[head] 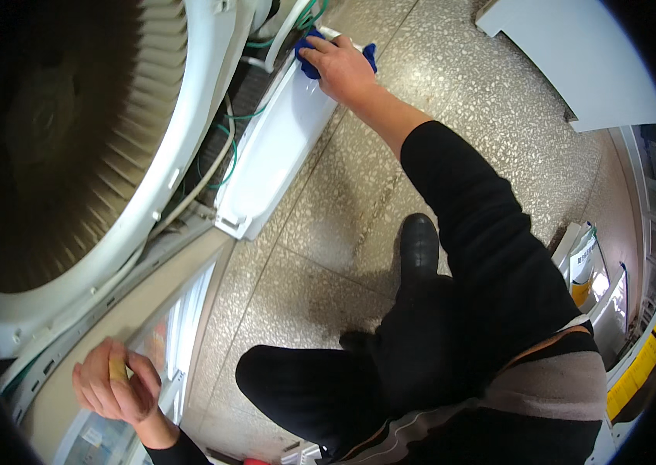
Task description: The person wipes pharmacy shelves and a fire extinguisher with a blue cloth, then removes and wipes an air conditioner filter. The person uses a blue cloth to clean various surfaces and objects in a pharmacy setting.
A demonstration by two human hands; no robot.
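My right hand (344, 68) presses a dark blue cloth (309, 58) onto the far end of a long white plastic trough-shaped panel (281, 145). That panel lies along the base of an opened white appliance housing (185, 104). Inside the round opening of the housing is a large bladed blower wheel (136, 110), dusty and dark toward its centre. My left hand (116, 381) is at the lower left, above the beige side (171, 285) of the appliance. Its fingers are loosely curled, with a yellow band around one finger, and nothing shows in it.
Green wires (235, 157) and a pale cable (212, 168) run beside the wheel housing. A white panel (578, 58) stands at the upper right. Packets (583, 261) and yellow labels (636, 372) bearing writing are at the right. My black shoe (419, 247) rests on the speckled floor (328, 232).
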